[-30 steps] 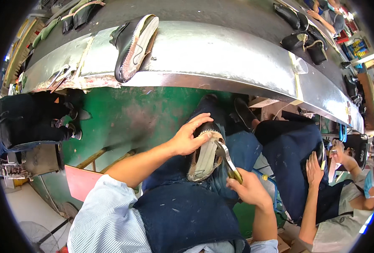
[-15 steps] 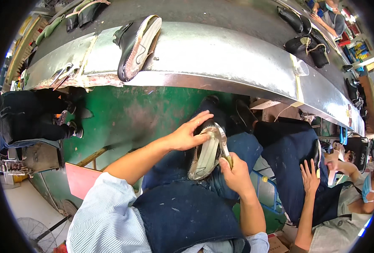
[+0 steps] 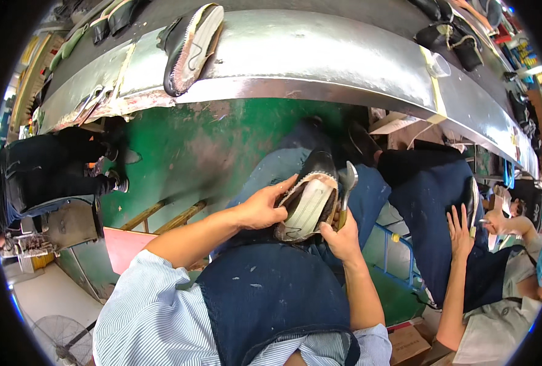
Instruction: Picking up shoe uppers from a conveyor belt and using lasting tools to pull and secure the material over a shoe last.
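A black shoe [image 3: 310, 198], its pale underside turned up and a scalloped edge of upper folded round it, rests over my lap with the toe pointing away. My left hand [image 3: 265, 206] grips its left side, index finger stretched along the edge and thumb on the underside. My right hand [image 3: 344, 236] is closed at the heel's right side round the yellowish handle of a hand tool with a curved metal head [image 3: 348, 178]. That head stands up beside the shoe, apart from the underside. The right fingers are partly hidden behind the shoe.
Across the front runs a metal-edged bench [image 3: 295, 46] with a similar upturned shoe [image 3: 193, 52] and more black shoes [image 3: 451, 43]. A co-worker's hand [image 3: 460, 232] is at my right. At left are a pink board [image 3: 124, 247] with wooden legs and a fan [image 3: 60, 335].
The tool's head has moved off the shoe's edge to its right. My left hand has shifted from over the toe to the shoe's left side. The view has shifted slightly.
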`<action>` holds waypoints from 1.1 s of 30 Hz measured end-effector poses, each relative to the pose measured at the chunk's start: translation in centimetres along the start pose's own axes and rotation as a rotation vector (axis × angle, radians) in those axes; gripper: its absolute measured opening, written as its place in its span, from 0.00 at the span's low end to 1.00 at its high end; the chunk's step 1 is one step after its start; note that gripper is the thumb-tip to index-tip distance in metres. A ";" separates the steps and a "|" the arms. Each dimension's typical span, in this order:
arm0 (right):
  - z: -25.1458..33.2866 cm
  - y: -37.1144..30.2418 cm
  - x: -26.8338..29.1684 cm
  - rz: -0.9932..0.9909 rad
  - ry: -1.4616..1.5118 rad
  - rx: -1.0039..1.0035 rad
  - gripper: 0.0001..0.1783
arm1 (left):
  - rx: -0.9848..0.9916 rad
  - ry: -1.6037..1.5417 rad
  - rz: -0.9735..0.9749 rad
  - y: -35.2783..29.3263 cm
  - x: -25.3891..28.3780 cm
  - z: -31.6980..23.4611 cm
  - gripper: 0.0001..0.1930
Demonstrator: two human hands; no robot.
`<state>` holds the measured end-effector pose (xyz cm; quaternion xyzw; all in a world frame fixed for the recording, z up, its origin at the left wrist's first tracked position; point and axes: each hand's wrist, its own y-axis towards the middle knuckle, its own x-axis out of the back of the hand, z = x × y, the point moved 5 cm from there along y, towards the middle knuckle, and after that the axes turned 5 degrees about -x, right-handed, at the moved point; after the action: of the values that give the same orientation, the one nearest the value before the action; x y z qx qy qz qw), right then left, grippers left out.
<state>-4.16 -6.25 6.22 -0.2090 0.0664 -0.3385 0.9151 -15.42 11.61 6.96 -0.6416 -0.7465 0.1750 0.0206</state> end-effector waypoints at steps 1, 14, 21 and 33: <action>0.3 -0.4 -0.1 0.016 0.185 0.016 0.27 | 0.007 -0.003 0.024 0.1 -0.9 -0.4 0.45; -5.6 -10.4 8.2 -0.401 0.483 -0.162 0.19 | -0.492 0.626 0.166 5.1 -5.1 -15.3 0.34; -4.3 -12.9 7.6 -0.228 0.286 -0.175 0.24 | 0.288 0.261 0.177 16.7 -7.0 0.3 0.30; 0.4 -8.0 7.0 0.219 0.526 -0.443 0.24 | 0.240 -0.130 0.086 12.5 -8.6 6.7 0.30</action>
<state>-3.46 -16.06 10.11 -0.2995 0.3935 -0.2579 0.8300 -3.77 3.18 -1.28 -0.6531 -0.6919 0.3050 0.0413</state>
